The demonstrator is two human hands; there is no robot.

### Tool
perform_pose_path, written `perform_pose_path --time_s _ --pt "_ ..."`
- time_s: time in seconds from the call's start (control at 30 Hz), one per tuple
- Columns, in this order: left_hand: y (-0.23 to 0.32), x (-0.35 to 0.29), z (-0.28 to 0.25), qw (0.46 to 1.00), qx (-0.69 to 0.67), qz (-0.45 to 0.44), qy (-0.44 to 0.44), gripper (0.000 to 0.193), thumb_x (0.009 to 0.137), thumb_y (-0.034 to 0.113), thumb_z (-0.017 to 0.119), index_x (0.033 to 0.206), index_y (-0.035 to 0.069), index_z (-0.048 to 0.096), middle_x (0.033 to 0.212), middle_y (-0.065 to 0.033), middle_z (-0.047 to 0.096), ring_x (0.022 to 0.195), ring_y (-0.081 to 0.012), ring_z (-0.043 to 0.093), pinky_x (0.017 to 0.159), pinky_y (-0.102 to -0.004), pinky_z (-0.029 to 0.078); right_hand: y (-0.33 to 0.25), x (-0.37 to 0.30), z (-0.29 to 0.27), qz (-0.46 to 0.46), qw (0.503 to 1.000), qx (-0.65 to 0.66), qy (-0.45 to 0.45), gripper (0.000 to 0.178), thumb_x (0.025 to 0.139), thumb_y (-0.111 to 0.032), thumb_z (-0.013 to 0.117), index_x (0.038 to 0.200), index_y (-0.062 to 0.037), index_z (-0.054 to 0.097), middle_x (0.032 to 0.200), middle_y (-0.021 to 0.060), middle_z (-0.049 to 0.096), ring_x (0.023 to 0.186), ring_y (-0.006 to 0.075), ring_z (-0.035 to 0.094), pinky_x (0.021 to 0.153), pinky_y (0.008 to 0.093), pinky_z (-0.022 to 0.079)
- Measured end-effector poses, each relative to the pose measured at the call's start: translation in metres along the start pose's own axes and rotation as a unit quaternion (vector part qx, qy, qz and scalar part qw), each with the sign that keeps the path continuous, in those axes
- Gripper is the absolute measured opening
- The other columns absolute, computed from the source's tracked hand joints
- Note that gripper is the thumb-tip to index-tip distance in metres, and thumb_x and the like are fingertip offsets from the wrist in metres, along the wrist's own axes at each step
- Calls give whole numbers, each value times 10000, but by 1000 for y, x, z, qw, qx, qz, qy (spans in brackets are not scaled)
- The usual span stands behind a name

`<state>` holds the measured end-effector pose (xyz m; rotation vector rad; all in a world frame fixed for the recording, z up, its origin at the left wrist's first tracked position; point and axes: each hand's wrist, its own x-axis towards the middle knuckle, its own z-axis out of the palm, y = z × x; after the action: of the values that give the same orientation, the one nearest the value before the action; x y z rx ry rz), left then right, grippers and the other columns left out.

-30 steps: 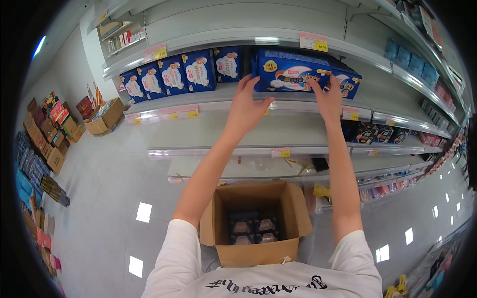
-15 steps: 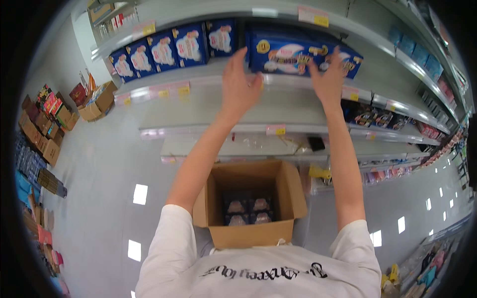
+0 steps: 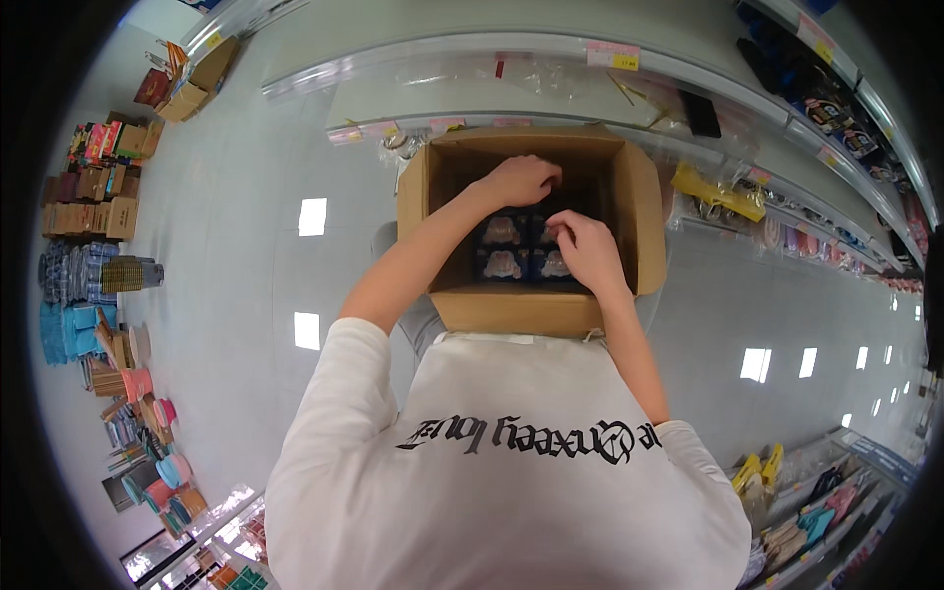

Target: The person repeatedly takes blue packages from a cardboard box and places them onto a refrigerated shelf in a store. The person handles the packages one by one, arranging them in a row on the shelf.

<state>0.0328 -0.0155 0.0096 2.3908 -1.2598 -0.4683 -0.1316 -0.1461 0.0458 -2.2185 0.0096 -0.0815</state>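
In front of me stands an open cardboard box [image 3: 521,312], with several dark blue packs [image 3: 502,264] with pale pictures on top lying at its bottom. My left hand [image 3: 526,179] reaches into the far part of the box, fingers loosely bent, with nothing visible in them. My right hand [image 3: 593,253] hangs over the packs on the right, its thumb and fingers apart and partly curled. It covers part of the right-hand packs. Whether its fingertips touch a pack, I cannot tell.
Beyond the box are shelf tiers [image 3: 442,84] with price tags. A dark flat object [image 3: 699,113] and a yellow package [image 3: 718,193] lie on the shelving at the right. Cartons [image 3: 93,218] are stacked along the left. A goods rack [image 3: 826,521] stands at the lower right.
Both hands have come down from the blue packs on the upper shelf into the cardboard box. The view has tilted down, and the shelved blue packs at the upper left and centre are out of sight.
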Motion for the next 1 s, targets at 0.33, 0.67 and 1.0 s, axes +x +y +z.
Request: perform_pose_path --time_s 0.33,0.67,1.0 --pt "-92 -6 159 970 120 -131 -168 619 688 261 813 1246 93 606 1288 -215 582 1178 -378 572 963 -472 486 26 -27 14 48 967 -107 -226 322 869 -137 528 1132 -16 668 1081 217 676 1069 365 618 929 457 498" --pt "-87 -15 176 957 102 -230 -143 930 685 311 792 1472 145 324 1533 -264 254 1401 -432 314 1094 -568 360 26 -24 18 50 960 -111 -251 356 857 -123 542 1192 -32 622 1060 172 694 1001 353 646 887 440 512" --pt "-124 -18 198 970 139 -138 -144 671 688 387 765 1319 217 614 1493 -254 335 1398 -436 298 1119 -536 334 35 -29 25 3 968 -109 -224 300 855 -168 560 1125 -67 642 943 229 686 892 405 661 805 493 531"
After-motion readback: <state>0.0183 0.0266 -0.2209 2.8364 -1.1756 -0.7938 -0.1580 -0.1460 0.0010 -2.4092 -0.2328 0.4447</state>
